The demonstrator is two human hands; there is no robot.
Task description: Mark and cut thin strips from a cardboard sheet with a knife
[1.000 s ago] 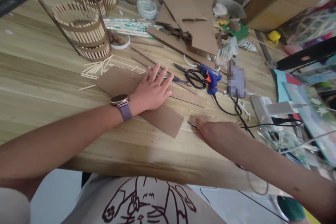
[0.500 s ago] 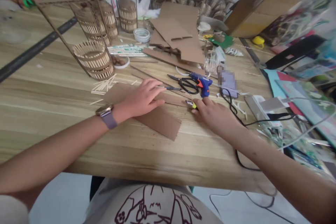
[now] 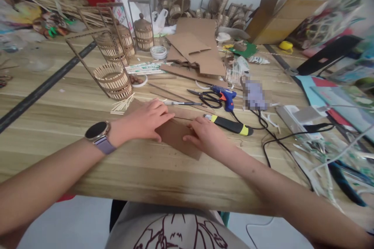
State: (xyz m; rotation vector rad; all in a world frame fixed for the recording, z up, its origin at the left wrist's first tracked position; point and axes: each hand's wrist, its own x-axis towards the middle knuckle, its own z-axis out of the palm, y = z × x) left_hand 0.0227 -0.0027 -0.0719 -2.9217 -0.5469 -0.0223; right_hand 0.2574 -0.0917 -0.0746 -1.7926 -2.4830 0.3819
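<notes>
A brown cardboard strip (image 3: 177, 134) lies slantwise on the table. My left hand (image 3: 146, 118) rests across its left part, fingers stretched and thumb apart. Over the strip's right end is my right hand (image 3: 206, 134), fingers loosely bent, with a gap between thumb and forefinger. Just beyond the right hand, a black and yellow utility knife (image 3: 230, 124) lies on the wood. A pen (image 3: 184, 103) lies past the left fingertips. Black-handled scissors (image 3: 209, 98) and a blue glue gun (image 3: 226, 97) are farther back.
Several small slatted bamboo lanterns (image 3: 113, 81) with tall frames stand at the left. Larger cardboard sheets (image 3: 195, 42) and an open carton (image 3: 286, 19) are at the back. Thin sticks (image 3: 122, 104) lie near the left hand. Black cables (image 3: 271, 140) and a power strip (image 3: 295, 122) occupy the right.
My right hand has let go of the utility knife and moved left onto the cardboard strip. My left hand has shifted slightly left and down. The camera view has also shifted.
</notes>
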